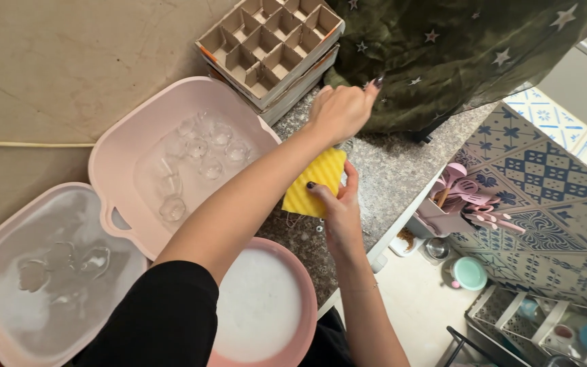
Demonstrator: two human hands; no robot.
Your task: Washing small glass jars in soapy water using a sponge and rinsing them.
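Yellow sponge (314, 182) pinched in right hand (340, 216) grip; left hand (340, 109) grips green starred cloth (443, 54).

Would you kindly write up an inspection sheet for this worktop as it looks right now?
Surface: speckled grey stone counter, mostly crowded.
Job's things: yellow ridged sponge held upright above the counter.
Clutter: two pink tubs with clear glasses in water; round pink basin of cloudy water; cardboard divider box; green starred cloth.
Hands: right hand grips the sponge; left hand reaches to the cloth.
Cables: thin pale cord along the wall.
Surroundings: pink utensils in holder, patterned tiles.
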